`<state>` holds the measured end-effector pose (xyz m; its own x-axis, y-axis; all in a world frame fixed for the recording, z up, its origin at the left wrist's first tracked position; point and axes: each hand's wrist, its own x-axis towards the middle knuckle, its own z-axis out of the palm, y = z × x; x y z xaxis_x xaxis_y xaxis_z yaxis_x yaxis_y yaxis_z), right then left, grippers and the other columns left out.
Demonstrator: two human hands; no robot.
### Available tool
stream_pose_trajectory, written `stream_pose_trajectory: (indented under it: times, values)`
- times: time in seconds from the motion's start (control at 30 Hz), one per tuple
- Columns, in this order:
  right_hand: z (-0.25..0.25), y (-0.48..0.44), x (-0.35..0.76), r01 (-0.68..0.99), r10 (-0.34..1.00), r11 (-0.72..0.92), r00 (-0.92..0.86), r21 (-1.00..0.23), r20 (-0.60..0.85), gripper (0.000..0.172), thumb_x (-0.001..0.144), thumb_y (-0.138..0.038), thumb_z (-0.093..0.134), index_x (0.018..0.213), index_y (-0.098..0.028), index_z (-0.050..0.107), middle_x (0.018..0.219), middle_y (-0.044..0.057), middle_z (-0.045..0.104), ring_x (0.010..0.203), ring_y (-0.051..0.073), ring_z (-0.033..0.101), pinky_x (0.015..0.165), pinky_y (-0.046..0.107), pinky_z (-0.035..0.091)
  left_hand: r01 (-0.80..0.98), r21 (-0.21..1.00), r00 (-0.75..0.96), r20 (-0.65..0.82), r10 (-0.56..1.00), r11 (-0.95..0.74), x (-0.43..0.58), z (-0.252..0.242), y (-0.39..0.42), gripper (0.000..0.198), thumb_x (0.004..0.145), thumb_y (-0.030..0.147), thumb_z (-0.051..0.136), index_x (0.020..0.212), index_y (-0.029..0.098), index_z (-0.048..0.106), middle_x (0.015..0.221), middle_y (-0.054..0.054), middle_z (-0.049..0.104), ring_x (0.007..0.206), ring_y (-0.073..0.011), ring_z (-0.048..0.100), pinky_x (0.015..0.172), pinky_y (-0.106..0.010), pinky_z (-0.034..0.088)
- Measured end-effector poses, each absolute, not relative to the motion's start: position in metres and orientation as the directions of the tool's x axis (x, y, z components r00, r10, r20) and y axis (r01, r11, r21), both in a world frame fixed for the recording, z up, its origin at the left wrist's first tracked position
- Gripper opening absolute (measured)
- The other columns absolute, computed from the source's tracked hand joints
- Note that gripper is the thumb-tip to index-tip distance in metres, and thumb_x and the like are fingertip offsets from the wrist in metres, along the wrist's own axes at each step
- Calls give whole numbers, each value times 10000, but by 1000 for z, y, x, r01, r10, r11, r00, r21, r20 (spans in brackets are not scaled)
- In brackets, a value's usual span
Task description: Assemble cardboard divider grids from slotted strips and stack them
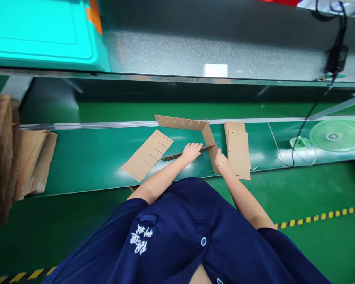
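Observation:
My left hand (pixel 192 152) is closed on a slotted cardboard strip (pixel 171 157) that stands on edge and meets a cross strip (pixel 209 138). My right hand (pixel 220 157) grips the near part of that cross strip. At its far end the cross strip joins another slotted strip (pixel 180 122), also upright. Left of these lies a flat slotted cardboard piece (pixel 148 156). A small stack of flat cardboard pieces (pixel 238 152) rests just right of my right hand.
On the green bench (pixel 77 161), piled cardboard (pixel 37 161) stands at the left and a green fan (pixel 333 136) at the right. A shelf (pixel 154 51) above holds a turquoise bin (pixel 41 35) and a white block (pixel 215 70). A black cable (pixel 309 114) hangs down.

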<state>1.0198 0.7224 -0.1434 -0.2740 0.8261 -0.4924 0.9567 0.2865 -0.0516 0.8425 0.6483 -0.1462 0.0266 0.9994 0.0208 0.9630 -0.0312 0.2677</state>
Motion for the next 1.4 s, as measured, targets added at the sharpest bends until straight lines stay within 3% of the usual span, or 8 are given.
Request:
stream_pose_trajectory:
  times: [0.17, 0.33, 0.5, 0.77, 0.93, 1.07, 1.23, 1.4]
  values:
    - [-152, 735, 1025, 958, 837, 257, -288, -129, -465, 480, 908, -239, 309, 1362, -103, 229, 1051, 192, 629, 923, 268, 638, 761, 382, 480, 818, 382, -452, -35, 891, 430, 735, -151, 592, 383, 924, 271, 341, 1283, 170, 428, 1288, -102, 505, 1181, -196, 457, 980, -314, 361]
    - [-153, 726, 1050, 893, 858, 334, -420, -303, -294, 618, 889, -361, 363, 1413, -81, 192, 1339, 201, 448, 1198, 273, 480, 948, 377, 418, 463, 205, -812, -293, 505, 862, 658, -193, 496, 696, 824, 423, 510, 1367, 50, 288, 1401, -260, 327, 1283, -355, 325, 964, -463, 370]
    - [-145, 713, 1073, 877, 849, 378, -456, -296, -266, 632, 877, -383, 374, 1398, -54, 232, 1399, 196, 378, 1276, 272, 389, 1013, 372, 364, 618, 118, -681, -415, 604, 777, 698, -242, 460, 935, 733, 627, 502, 1456, 179, 114, 1528, -157, 28, 1380, -379, 33, 1031, -611, 192]
    - [-139, 695, 1072, 946, 718, 314, -290, -78, -633, 471, 887, -286, 432, 1302, -76, 360, 1107, 183, 624, 979, 236, 621, 820, 317, 456, 772, 64, -569, -375, 732, 633, 701, -248, 396, 573, 862, 340, 394, 1374, 90, 343, 1422, -193, 351, 1294, -291, 333, 976, -406, 392]
    - [-115, 691, 1067, 936, 745, 352, -286, -9, -602, 396, 884, -188, 382, 1263, -77, 401, 1012, 171, 658, 895, 224, 641, 762, 302, 456, 860, -2, -485, -311, 817, 510, 664, -191, 355, 454, 820, 106, 327, 1232, 109, 517, 1232, -191, 555, 1110, -269, 534, 911, -395, 433]
    - [-87, 703, 1051, 915, 784, 404, -358, -21, -507, 459, 895, -229, 346, 1342, -122, 332, 1027, 146, 659, 886, 234, 637, 762, 310, 452, 857, -33, -510, -209, 834, 515, 654, -119, 339, 425, 841, 177, 301, 1175, 140, 563, 1006, -143, 660, 951, -262, 609, 786, -360, 473]
    - [-63, 728, 1028, 892, 774, 453, -404, -20, -488, 486, 900, -255, 356, 1368, -135, 305, 1031, 145, 656, 894, 244, 628, 774, 321, 445, 863, -11, -473, -369, 800, 505, 655, -55, 343, 457, 808, 266, 326, 1189, 232, 576, 1105, -67, 660, 912, -238, 627, 658, -309, 480]
    - [-51, 741, 1016, 887, 759, 461, -408, -24, -507, 472, 901, -252, 359, 1356, -132, 317, 1053, 147, 650, 916, 244, 618, 770, 319, 445, 650, -182, -748, -325, 579, 738, 622, 0, 326, 530, 815, 389, 189, 1271, 456, 450, 1056, 120, 666, 825, -246, 630, 620, -359, 460]
